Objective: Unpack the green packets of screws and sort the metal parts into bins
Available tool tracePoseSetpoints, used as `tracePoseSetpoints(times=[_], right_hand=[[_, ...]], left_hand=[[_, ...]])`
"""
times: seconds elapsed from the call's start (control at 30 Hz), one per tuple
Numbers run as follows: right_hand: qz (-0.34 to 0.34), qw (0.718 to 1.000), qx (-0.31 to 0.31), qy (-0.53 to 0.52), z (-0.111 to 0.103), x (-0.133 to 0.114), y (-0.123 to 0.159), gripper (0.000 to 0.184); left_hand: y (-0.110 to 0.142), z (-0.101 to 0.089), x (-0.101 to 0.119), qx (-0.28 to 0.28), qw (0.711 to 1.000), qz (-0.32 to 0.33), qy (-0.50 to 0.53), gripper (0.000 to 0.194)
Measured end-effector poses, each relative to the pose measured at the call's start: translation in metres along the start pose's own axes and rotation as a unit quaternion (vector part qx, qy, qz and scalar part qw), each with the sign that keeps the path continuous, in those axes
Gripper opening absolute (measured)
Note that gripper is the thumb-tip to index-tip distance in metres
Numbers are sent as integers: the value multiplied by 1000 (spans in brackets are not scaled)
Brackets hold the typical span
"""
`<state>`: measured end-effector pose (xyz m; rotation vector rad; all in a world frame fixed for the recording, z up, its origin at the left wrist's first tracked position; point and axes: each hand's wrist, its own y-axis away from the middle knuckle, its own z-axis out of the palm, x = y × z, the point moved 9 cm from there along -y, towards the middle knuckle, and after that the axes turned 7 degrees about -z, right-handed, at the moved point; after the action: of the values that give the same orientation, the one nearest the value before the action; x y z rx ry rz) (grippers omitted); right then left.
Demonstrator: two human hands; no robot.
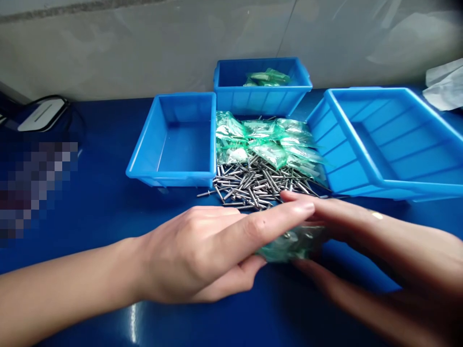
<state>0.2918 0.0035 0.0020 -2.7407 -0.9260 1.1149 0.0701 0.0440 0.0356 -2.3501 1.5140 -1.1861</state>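
Observation:
Low in front of me, both hands meet around a small green-tinted clear plastic bag point(289, 245) with small parts inside, too blurred to name. My left hand point(202, 250) grips its left side, index finger reaching across the top and the other fingers curled. My right hand point(347, 221) closes on its right side, fingers above and thumb below. Just beyond the hands lies a loose pile of metal screws point(249, 185). Behind and partly on the screws rest several similar filled green bags point(267, 149).
A blue bin point(146, 140) stands left of the pile and a larger one point(336, 144) tilts at the right. A third bin point(260, 99) behind holds green bags. Crumpled white plastic point(446, 86) sits far right; a dark-edged white object point(43, 113) lies far left. A grey wall point(144, 48) borders the blue table point(97, 202).

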Motion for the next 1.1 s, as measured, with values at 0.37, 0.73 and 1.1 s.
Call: tracePoseSetpoints(times=[0.37,0.73,1.1], right_hand=[[21,998,49,-16,2,-4,-23,65],[-7,999,51,8,-4,0,-14,61],[-4,999,35,9,-2,-3,-3,59]], left_hand=[[-2,-1,0,15,1000,-9,10,13],[-2,-1,0,-5,1000,-19,24,16],[-3,-1,-1,8,999,-21,26,14]])
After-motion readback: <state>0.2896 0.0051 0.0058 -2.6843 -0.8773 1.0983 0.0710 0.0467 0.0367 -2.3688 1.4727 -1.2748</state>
